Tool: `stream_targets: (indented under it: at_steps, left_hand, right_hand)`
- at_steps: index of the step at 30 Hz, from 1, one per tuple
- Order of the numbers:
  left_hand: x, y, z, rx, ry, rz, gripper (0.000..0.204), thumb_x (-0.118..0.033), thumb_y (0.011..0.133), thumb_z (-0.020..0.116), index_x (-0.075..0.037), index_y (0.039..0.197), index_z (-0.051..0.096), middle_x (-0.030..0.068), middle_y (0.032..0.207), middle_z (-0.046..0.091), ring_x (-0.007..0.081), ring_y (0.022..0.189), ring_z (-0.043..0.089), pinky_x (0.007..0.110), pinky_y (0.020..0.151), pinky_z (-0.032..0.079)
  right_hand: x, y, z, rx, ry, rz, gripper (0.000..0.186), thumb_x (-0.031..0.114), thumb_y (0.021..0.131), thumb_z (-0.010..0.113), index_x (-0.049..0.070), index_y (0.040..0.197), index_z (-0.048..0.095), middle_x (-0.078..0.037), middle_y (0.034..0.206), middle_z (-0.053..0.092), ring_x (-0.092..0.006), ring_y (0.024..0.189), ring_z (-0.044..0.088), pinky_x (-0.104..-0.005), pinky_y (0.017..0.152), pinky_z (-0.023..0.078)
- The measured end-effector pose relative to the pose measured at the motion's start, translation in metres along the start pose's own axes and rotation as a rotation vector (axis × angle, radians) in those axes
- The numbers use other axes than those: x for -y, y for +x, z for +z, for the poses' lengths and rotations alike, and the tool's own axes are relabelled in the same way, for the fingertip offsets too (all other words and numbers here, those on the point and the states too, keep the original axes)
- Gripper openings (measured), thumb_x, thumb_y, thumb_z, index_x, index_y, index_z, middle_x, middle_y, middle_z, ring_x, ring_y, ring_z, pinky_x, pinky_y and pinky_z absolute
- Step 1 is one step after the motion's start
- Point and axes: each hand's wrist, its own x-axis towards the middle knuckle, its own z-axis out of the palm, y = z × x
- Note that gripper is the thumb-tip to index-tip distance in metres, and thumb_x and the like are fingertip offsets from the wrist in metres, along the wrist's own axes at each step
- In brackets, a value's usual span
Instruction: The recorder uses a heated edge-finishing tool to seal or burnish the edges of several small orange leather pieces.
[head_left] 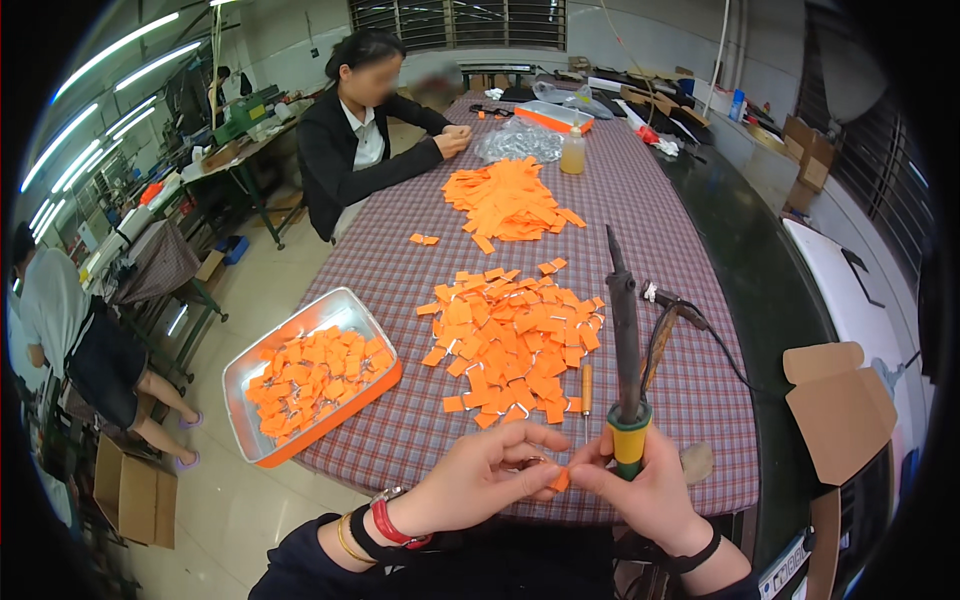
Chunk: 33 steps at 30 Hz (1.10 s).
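Near the table's front edge, my left hand (pixel 475 482) is closed in a pinch on a small orange fabric tab (pixel 560 481). My right hand (pixel 652 492) meets it there, its thumb and fingertips at the tab's other side. A soldering iron (pixel 628 441) with a yellow and green handle is gripped in the same right hand, its dark shaft pointing up and away. Just beyond my hands lies a loose pile of orange tabs with small metal rings (pixel 520 335). A wooden-handled awl (pixel 586 390) lies between this pile and the iron.
On the left stands an orange metal tray (pixel 330 425) of tabs. Farther back are another orange pile (pixel 510 200), a bottle of yellowish liquid (pixel 572 150) and clear plastic bags (pixel 520 142). A co-worker (pixel 365 130) sits at the table's left side. A black cable (pixel 715 335) runs right.
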Motion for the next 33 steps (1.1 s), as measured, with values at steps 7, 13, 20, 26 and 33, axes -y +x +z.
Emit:
stream_targets:
  at_steps: [7,13,20,26,33]
  left_hand:
    - [-0.002,0.006,-0.001,-0.112,0.043,0.099,0.022,-0.007,0.089,0.057,0.003,0.109,0.056,0.0075,0.101,0.062,0.0103,0.09,0.06,0.022,0.078,0.049]
    - [0.019,0.007,0.004,-0.196,0.126,0.276,0.017,-0.006,0.087,0.06,0.0,0.103,0.061,0.0031,0.094,0.063,0.0075,0.083,0.058,0.019,0.072,0.047]
    - [-0.009,-0.012,-0.031,-0.397,0.407,0.302,0.013,-0.01,0.086,0.062,0.0,0.094,0.062,0.0013,0.088,0.063,0.0039,0.075,0.056,0.017,0.064,0.044]
    - [-0.049,-0.042,-0.126,-1.158,1.241,0.659,0.015,-0.011,0.082,0.062,-0.003,0.094,0.063,0.0073,0.087,0.064,0.0185,0.076,0.061,0.029,0.071,0.047]
    - [-0.021,0.021,-0.11,-0.364,1.282,0.417,0.021,-0.011,0.076,0.066,-0.003,0.095,0.063,0.0117,0.087,0.063,0.0281,0.082,0.061,0.034,0.072,0.048]
  right_hand:
    - [-0.012,0.002,0.003,-0.031,0.166,-0.011,0.03,0.003,0.079,0.068,0.001,0.099,0.046,-0.006,0.085,0.06,-0.0094,0.075,0.057,-0.0237,0.068,0.048]
    - [-0.02,0.006,0.011,-0.05,0.142,-0.032,0.03,0.002,0.077,0.069,0.001,0.097,0.046,-0.005,0.084,0.061,-0.0088,0.075,0.058,-0.0219,0.065,0.047]
    - [-0.024,-0.003,0.011,-0.08,0.026,-0.027,0.027,-0.001,0.076,0.067,0.003,0.09,0.044,-0.012,0.084,0.063,-0.0127,0.071,0.059,-0.0224,0.062,0.047]
    - [-0.014,-0.01,0.0,-0.225,0.232,0.012,0.024,0.0,0.079,0.06,0.005,0.092,0.041,-0.015,0.081,0.06,-0.0114,0.057,0.055,-0.0163,0.039,0.032]
    - [-0.008,-0.005,-0.008,-0.207,0.281,0.069,0.024,-0.001,0.079,0.061,0.004,0.091,0.04,-0.016,0.084,0.059,-0.0099,0.057,0.055,-0.0155,0.04,0.034]
